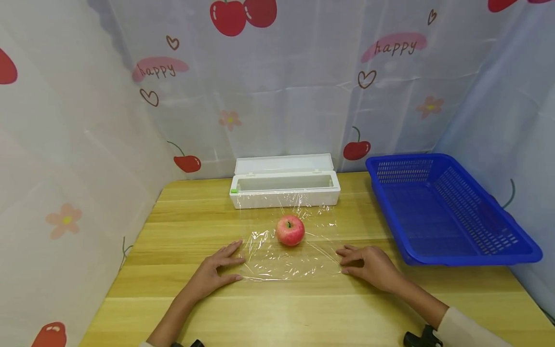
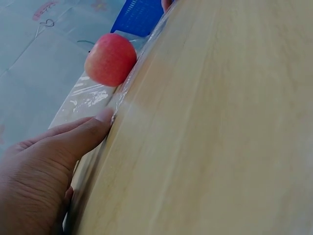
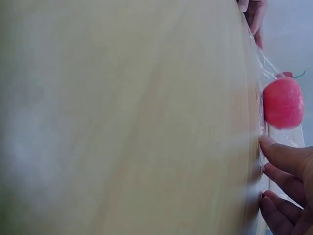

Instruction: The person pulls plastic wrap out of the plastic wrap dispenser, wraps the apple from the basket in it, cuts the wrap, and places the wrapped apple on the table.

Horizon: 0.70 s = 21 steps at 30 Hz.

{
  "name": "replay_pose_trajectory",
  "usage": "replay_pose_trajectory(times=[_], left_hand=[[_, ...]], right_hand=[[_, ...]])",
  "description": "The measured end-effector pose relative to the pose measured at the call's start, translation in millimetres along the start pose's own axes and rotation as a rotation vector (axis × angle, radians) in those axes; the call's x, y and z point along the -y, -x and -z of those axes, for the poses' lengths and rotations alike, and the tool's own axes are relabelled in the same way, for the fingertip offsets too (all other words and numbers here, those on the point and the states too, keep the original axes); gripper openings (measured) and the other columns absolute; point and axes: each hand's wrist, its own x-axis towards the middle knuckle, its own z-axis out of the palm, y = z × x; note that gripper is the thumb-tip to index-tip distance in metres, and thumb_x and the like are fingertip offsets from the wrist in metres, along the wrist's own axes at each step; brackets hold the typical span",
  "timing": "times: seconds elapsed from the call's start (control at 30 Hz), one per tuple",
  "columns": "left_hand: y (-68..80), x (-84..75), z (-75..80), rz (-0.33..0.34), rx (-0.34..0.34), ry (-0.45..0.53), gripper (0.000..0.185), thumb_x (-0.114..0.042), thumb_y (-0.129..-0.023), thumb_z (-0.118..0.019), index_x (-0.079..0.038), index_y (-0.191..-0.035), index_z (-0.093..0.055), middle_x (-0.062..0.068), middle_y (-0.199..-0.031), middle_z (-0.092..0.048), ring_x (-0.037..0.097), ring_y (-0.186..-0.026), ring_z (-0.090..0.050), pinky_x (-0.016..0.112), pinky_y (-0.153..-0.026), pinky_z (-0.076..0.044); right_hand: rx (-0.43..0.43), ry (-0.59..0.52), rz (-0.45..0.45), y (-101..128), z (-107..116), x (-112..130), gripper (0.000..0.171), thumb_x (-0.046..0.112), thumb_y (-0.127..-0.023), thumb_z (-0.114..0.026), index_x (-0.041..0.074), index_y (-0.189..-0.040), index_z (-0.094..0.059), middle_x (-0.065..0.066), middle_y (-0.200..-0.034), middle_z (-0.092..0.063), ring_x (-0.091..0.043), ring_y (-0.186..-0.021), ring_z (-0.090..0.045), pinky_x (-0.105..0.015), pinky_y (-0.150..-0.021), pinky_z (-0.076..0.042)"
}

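A red apple (image 1: 290, 230) sits stem up on a clear sheet of plastic wrap (image 1: 277, 265) spread over the wooden table. The wrap runs back to the front of a white wrap dispenser box (image 1: 284, 200), whose lid is raised. My left hand (image 1: 213, 271) touches the sheet's left edge, thumb at the near corner and fingers spread. At the opposite edge, my right hand (image 1: 374, 267) rests its fingertips on the wrap, thumb near the front corner. In both wrist views the fingertips press the film against the tabletop, and the apple stands apart from either hand.
To the right lies a blue plastic basket (image 1: 403, 241) with slotted walls, and nothing shows inside it. A small green piece (image 1: 234, 191) sits on the dispenser's left front edge. Behind the table hangs a printed curtain (image 1: 286, 96), with more cloth at both sides.
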Motion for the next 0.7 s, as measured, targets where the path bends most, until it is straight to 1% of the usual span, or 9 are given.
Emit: replay_pose_trajectory(times=[0.13, 0.2, 0.27, 0.33, 0.43, 0.5, 0.57, 0.6, 0.7], left_hand=[[0.4, 0.2, -1.7, 0.008, -0.017, 0.005, 0.029, -0.023, -0.083, -0.084, -0.022, -0.111, -0.08, 0.008, -0.157, -0.044, 0.036, -0.145, -0.038, 0.044, -0.121, -0.025], [0.3, -0.1, -2.2, 0.014, -0.026, 0.017, 0.024, -0.018, -0.081, -0.085, -0.021, -0.105, -0.082, 0.01, -0.156, -0.045, 0.037, -0.145, -0.038, 0.049, -0.119, -0.025], [0.4, -1.4, -2.5, 0.022, -0.034, 0.03, 0.021, -0.013, -0.08, -0.085, -0.019, -0.1, -0.083, 0.012, -0.155, -0.045, 0.038, -0.144, -0.039, 0.048, -0.12, -0.025], [0.3, -5.0, -2.5, 0.037, -0.043, 0.041, 0.021, -0.009, -0.079, -0.085, -0.016, -0.098, -0.083, 0.014, -0.155, -0.046, 0.039, -0.144, -0.039, 0.045, -0.121, -0.023], [-1.5, -17.0, -1.5, 0.038, -0.061, 0.043, 0.02, -0.003, -0.079, -0.084, -0.012, -0.097, -0.082, 0.018, -0.152, -0.048, 0.042, -0.142, -0.04, 0.044, -0.12, -0.026], [-3.5, -26.0, -0.4, 0.018, -0.072, 0.037, 0.019, -0.001, -0.079, -0.083, -0.011, -0.096, -0.082, 0.022, -0.15, -0.049, 0.045, -0.14, -0.042, 0.046, -0.118, -0.03], [-5.1, -31.8, 0.2, -0.001, -0.083, 0.035, 0.018, 0.001, -0.079, -0.083, -0.01, -0.094, -0.081, 0.025, -0.148, -0.05, 0.048, -0.138, -0.043, 0.049, -0.115, -0.034], [-5.5, -32.4, 0.0, -0.001, -0.086, 0.041, 0.018, 0.002, -0.079, -0.083, -0.009, -0.094, -0.081, 0.026, -0.147, -0.05, 0.049, -0.137, -0.043, 0.05, -0.114, -0.035], [-5.2, -24.8, -2.6, 0.01, -0.095, 0.049, 0.017, 0.002, -0.079, -0.083, -0.009, -0.091, -0.081, 0.027, -0.147, -0.05, 0.048, -0.138, -0.043, 0.051, -0.114, -0.035]], right_hand=[[-0.02, 0.015, 0.008, -1, 0, 2, 0.014, 0.014, -0.081, -0.085, 0.025, -0.089, -0.082, 0.001, -0.124, -0.072, -0.028, -0.126, -0.06, -0.052, -0.101, -0.05], [-0.023, 0.027, 0.013, -1, -1, 3, 0.013, 0.013, -0.082, -0.084, 0.025, -0.088, -0.082, -0.001, -0.124, -0.071, -0.029, -0.125, -0.061, -0.052, -0.101, -0.051], [-0.022, 0.04, 0.014, -1, -1, 4, 0.012, 0.013, -0.082, -0.084, 0.023, -0.088, -0.082, -0.002, -0.125, -0.071, -0.028, -0.124, -0.062, -0.052, -0.1, -0.051], [-0.025, 0.057, 0.012, -1, -2, 5, 0.011, 0.015, -0.083, -0.084, 0.021, -0.091, -0.082, -0.002, -0.125, -0.071, -0.027, -0.122, -0.064, -0.05, -0.099, -0.052], [-0.038, 0.063, 0.009, -2, -2, 6, 0.012, 0.016, -0.082, -0.084, 0.02, -0.093, -0.082, -0.002, -0.124, -0.072, -0.026, -0.118, -0.066, -0.048, -0.097, -0.054], [-0.05, 0.057, 0.011, -2, -2, 6, 0.012, 0.014, -0.082, -0.085, 0.02, -0.092, -0.081, -0.003, -0.123, -0.072, -0.026, -0.116, -0.068, -0.047, -0.095, -0.055], [-0.064, 0.05, 0.022, -3, -2, 5, 0.012, 0.011, -0.081, -0.085, 0.02, -0.087, -0.08, -0.004, -0.122, -0.073, -0.026, -0.113, -0.069, -0.046, -0.093, -0.056], [-0.069, 0.053, 0.033, -3, -3, 5, 0.012, 0.01, -0.081, -0.085, 0.02, -0.085, -0.08, -0.004, -0.122, -0.073, -0.026, -0.112, -0.069, -0.045, -0.092, -0.057], [-0.074, 0.119, 0.066, -5, -4, 5, 0.019, 0.01, -0.081, -0.085, 0.014, -0.099, -0.08, 0.005, -0.105, -0.077, -0.017, -0.1, -0.072, -0.041, -0.085, -0.059]])
